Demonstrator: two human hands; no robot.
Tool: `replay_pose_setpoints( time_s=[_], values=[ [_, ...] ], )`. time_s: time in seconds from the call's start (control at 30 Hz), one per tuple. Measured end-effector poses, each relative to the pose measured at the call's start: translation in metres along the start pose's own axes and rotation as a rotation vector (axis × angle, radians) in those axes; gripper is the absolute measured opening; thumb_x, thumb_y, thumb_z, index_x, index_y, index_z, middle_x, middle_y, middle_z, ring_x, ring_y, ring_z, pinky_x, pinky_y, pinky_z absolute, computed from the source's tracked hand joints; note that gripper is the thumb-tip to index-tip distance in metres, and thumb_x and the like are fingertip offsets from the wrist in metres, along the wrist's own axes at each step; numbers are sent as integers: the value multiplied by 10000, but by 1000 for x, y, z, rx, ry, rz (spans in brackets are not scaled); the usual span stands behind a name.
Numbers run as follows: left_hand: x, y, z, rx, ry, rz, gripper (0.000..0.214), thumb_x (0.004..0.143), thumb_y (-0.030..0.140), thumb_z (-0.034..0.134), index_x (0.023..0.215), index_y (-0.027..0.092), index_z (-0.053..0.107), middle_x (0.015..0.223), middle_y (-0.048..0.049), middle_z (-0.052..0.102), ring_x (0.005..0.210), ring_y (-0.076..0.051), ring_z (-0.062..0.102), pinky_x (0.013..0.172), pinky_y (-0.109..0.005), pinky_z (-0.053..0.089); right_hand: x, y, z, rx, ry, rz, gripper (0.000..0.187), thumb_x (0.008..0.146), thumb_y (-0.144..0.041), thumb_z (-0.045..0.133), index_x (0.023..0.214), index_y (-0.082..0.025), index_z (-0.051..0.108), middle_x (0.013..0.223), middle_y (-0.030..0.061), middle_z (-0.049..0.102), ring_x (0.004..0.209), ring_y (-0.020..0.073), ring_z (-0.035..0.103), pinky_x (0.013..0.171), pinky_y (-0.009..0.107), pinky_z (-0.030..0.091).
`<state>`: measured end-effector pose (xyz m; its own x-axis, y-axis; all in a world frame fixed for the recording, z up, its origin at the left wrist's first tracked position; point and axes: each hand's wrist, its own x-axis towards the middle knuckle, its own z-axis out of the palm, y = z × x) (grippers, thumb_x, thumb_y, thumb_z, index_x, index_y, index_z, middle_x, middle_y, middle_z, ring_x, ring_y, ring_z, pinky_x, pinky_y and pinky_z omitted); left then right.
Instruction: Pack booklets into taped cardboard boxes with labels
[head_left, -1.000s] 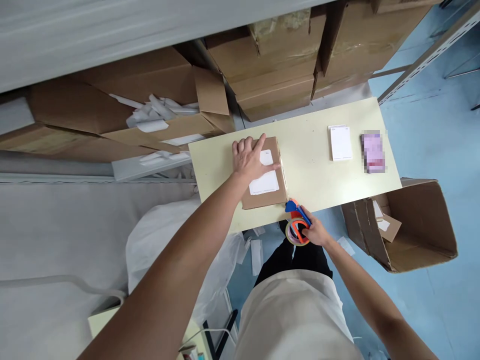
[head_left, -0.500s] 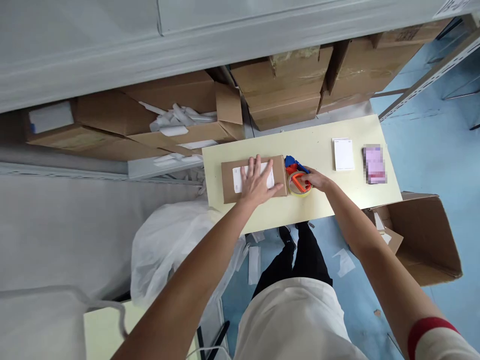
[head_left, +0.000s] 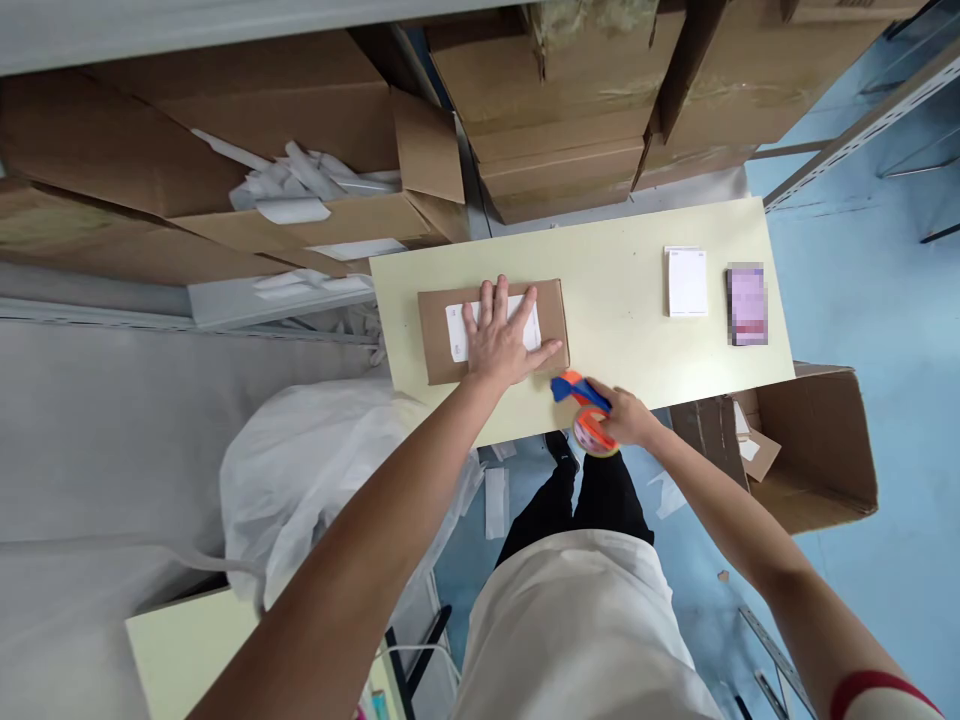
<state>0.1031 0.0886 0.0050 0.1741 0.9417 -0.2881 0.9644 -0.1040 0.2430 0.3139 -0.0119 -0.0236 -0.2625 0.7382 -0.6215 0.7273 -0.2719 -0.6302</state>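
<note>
A closed brown cardboard box (head_left: 555,320) lies on the left part of the pale yellow table (head_left: 600,270). My left hand (head_left: 501,338) rests flat on its top with the fingers spread, partly covering a white label (head_left: 457,333). In my right hand (head_left: 624,412) is an orange and blue tape dispenser (head_left: 581,390), gripped by its handle, with the tape roll hanging toward me. The dispenser is over the table's near edge, just off the box's near right corner.
A stack of white cards (head_left: 687,283) and a purple, blurred-out item (head_left: 748,305) lie on the table's right. An open carton (head_left: 817,450) stands on the floor at right. Cartons (head_left: 562,130) line the shelf behind, one holding white paper pieces (head_left: 311,175). White plastic sheeting (head_left: 300,470) bulges at left.
My right hand has drawn the tape dispenser from the box's right end toward me, to the table's near edge. My left hand stays spread on the box. The view has shifted slightly.
</note>
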Motion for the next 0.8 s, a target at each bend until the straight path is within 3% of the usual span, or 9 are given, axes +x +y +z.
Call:
replay_pose_setpoints(
  time_s=[0.13, 0.2, 0.27, 0.37, 0.47, 0.53, 0.63, 0.7, 0.8],
  values=[
    [6, -4, -2, -76, -16, 18, 870, 814, 646, 509, 1534, 258, 213, 1637, -126, 58, 1495, -360, -20, 1140, -622, 60, 1, -62, 16, -383, -45, -133, 650, 750, -273, 677, 1376, -330, 510, 1086, 135, 622, 950, 342, 640, 801, 431, 481],
    [7, -11, -7, -197, -53, 6, 815, 847, 619, 468, 1532, 253, 220, 1633, -122, 97, 1498, -343, 8, 1148, -603, 93, -10, -72, 19, -407, -15, -141, 653, 782, -297, 651, 1408, -325, 467, 1088, 135, 607, 945, 329, 639, 785, 413, 485],
    [0, -19, -14, -388, -23, -9, 727, 896, 566, 405, 1529, 257, 225, 1619, -111, 185, 1500, -298, 86, 1162, -547, 160, -28, -65, 16, -323, 67, -126, 692, 798, -323, 632, 1451, -293, 406, 1068, 121, 595, 920, 293, 637, 790, 392, 492],
    [-39, -19, -21, -669, 214, -26, 617, 934, 530, 344, 1480, 244, 328, 1553, -112, 358, 1459, -227, 269, 1158, -427, 273, -57, -40, 8, -78, 224, -177, 750, 805, -328, 595, 1494, -261, 307, 1089, 93, 576, 944, 252, 617, 863, 400, 492],
    [-103, 1, -17, -896, 426, -143, 552, 897, 572, 418, 1279, 192, 539, 1360, -159, 559, 1285, -251, 512, 1072, -416, 411, -79, -28, 9, 70, 436, -301, 768, 783, -198, 511, 1504, -237, 248, 1193, 112, 559, 1075, 264, 570, 958, 459, 456],
    [-144, 22, -12, -1099, 376, -200, 472, 810, 578, 566, 1082, 197, 630, 1173, -149, 653, 1117, -262, 622, 944, -410, 512, -90, -34, 17, 90, 573, -389, 766, 775, -149, 478, 1498, -230, 238, 1272, 128, 542, 1139, 265, 549, 993, 472, 434],
    [-184, 50, -11, -1425, 207, -226, 454, 656, 478, 770, 1011, 219, 656, 1150, -124, 669, 1057, -263, 653, 859, -378, 552, -105, -56, 32, 19, 725, -462, 603, 846, -157, 453, 1430, -267, 352, 1294, 119, 578, 1148, 258, 570, 1026, 496, 386],
    [-197, 61, -16, -1612, 131, -235, 487, 622, 447, 810, 1033, 234, 656, 1175, -108, 667, 1051, -254, 662, 836, -348, 558, -114, -70, 42, -78, 797, -462, 435, 891, -172, 447, 1303, -302, 493, 1214, 95, 651, 1101, 261, 607, 1051, 544, 313],
    [-204, 68, -27, -1820, 125, -285, 505, 622, 474, 815, 1036, 245, 638, 1207, -89, 652, 978, -223, 685, 756, -309, 568, -123, -83, 55, -212, 822, -494, 312, 917, -157, 449, 1141, -317, 596, 1077, 62, 726, 1001, 249, 656, 1056, 566, 245]
  ],
)
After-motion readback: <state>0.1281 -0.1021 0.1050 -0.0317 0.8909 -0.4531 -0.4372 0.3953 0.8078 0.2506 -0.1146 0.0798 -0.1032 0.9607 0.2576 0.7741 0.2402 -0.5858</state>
